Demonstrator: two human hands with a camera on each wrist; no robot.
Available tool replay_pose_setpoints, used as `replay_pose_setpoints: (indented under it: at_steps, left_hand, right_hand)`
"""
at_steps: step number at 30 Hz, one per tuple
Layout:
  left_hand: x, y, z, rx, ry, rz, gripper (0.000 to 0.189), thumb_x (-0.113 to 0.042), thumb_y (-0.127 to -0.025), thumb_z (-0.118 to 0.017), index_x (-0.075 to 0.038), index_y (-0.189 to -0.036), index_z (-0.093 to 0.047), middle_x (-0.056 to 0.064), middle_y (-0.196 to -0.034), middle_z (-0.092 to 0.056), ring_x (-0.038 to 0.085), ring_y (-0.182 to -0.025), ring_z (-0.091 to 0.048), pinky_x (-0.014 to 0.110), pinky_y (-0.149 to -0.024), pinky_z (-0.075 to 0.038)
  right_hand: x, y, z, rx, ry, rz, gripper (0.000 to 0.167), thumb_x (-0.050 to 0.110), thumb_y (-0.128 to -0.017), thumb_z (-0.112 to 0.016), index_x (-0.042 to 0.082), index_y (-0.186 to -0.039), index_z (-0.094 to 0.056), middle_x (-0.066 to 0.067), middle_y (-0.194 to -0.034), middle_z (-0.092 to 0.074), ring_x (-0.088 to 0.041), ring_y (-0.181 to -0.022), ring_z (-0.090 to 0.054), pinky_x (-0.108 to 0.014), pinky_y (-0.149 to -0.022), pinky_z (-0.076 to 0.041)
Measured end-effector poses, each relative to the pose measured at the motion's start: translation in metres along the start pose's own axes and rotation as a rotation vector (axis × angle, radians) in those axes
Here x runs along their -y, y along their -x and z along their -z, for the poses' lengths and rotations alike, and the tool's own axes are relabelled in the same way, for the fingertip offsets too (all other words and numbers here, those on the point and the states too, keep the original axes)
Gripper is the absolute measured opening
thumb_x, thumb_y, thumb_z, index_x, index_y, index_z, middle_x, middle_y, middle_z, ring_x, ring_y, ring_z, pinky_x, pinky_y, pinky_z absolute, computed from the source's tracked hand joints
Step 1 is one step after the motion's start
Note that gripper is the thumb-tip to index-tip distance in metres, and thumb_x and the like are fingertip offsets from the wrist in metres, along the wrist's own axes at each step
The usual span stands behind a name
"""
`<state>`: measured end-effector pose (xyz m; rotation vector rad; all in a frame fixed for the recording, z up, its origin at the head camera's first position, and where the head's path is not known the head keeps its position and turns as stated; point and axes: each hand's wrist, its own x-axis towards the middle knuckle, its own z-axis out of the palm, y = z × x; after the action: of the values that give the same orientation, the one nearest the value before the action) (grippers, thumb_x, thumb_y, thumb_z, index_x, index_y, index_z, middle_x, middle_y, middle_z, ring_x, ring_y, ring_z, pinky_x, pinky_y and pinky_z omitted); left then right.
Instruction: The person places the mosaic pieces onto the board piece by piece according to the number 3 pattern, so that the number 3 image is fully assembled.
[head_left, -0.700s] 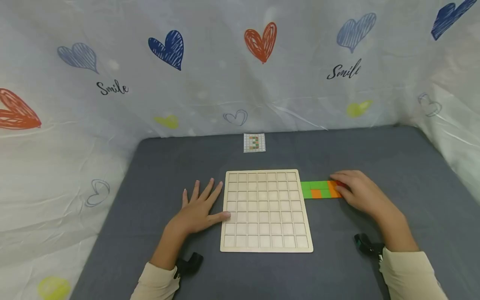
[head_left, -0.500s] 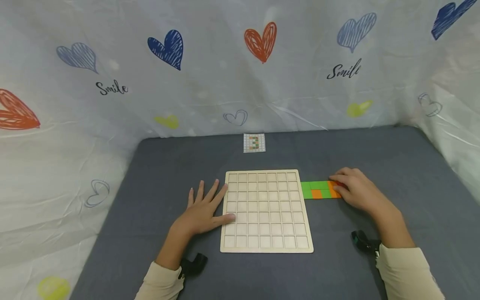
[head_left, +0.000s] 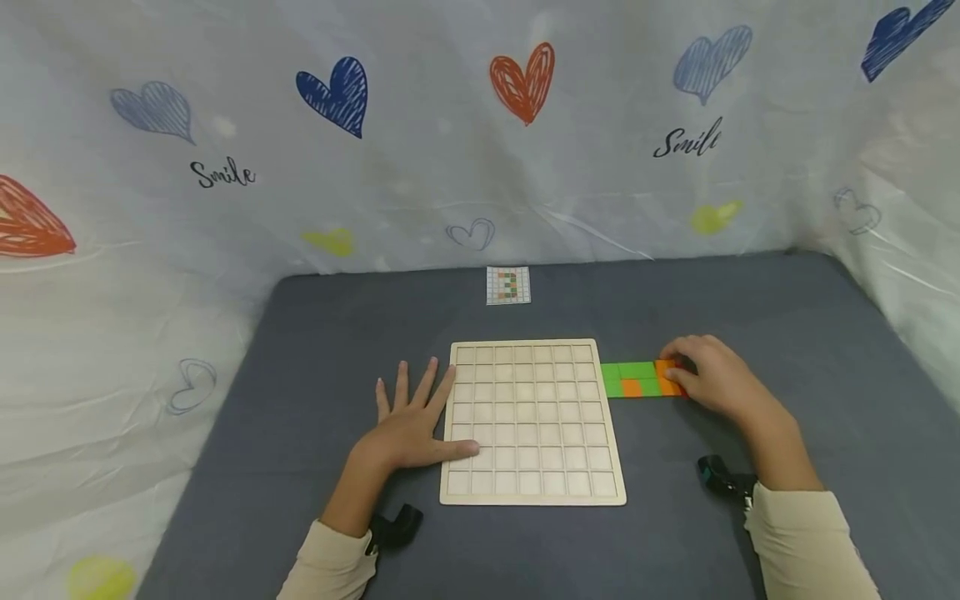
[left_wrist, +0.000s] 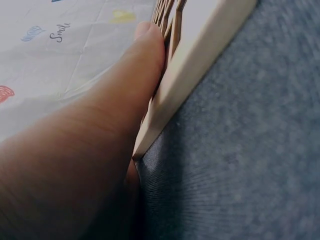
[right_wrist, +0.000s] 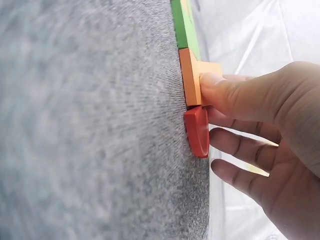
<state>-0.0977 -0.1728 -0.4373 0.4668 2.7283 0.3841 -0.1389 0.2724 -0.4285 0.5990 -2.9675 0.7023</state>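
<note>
A pale wooden grid board (head_left: 528,425) lies on the grey cloth in the head view. My left hand (head_left: 405,437) spreads its straight fingers at the board's left edge, and its thumb (left_wrist: 147,55) rests over the rim. To the board's right is a row of flat tiles, with green tiles (head_left: 637,370) and a small orange tile (head_left: 632,387) nearest the board. At the row's right end my right hand (head_left: 716,379) pinches an orange tile (right_wrist: 190,80) between thumb and index finger. A red piece with a curved side (right_wrist: 197,132) sits against that tile, near the other fingers.
A small printed pattern card (head_left: 508,286) lies behind the board, near the cloth's back edge. A white curtain (head_left: 420,167) with hearts and "Smile" print hangs behind the table. Each wrist wears a black camera (head_left: 401,527).
My left hand has shifted right, and its thumb now lies further onto the board and lower. My right wrist has drifted slightly left, while its fingertips stay at the orange tile.
</note>
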Motion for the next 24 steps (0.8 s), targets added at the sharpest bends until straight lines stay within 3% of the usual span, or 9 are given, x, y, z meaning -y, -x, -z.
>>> replay_pose_setpoints:
  at_steps: [8,24]
  left_hand:
    - [-0.0013,0.0002,-0.0005,-0.005,-0.009,0.007,0.118,-0.087,-0.077,-0.054,-0.027,-0.163,0.001,0.007,-0.167,0.011,0.046,-0.145,0.023,0.072,-0.105,0.017]
    - [-0.0021,0.001,0.0014,-0.005,-0.001,0.001,0.118,-0.086,-0.078,-0.055,-0.026,-0.163,0.0,0.007,-0.167,0.01,0.045,-0.145,0.023,0.072,-0.105,0.017]
  right_hand:
    - [-0.0019,0.0021,0.0014,0.017,-0.074,-0.07,0.012,0.004,-0.088,-0.076,0.004,-0.099,-0.07,-0.007,-0.089,-0.064,-0.032,-0.09,-0.055,-0.055,-0.08,-0.044]
    - [0.0021,0.0008,0.0058,-0.04,-0.149,-0.094,0.011,0.001,-0.092,-0.071,0.003,-0.103,-0.07,-0.011,-0.095,-0.07,-0.03,-0.085,-0.062,-0.052,-0.076,-0.05]
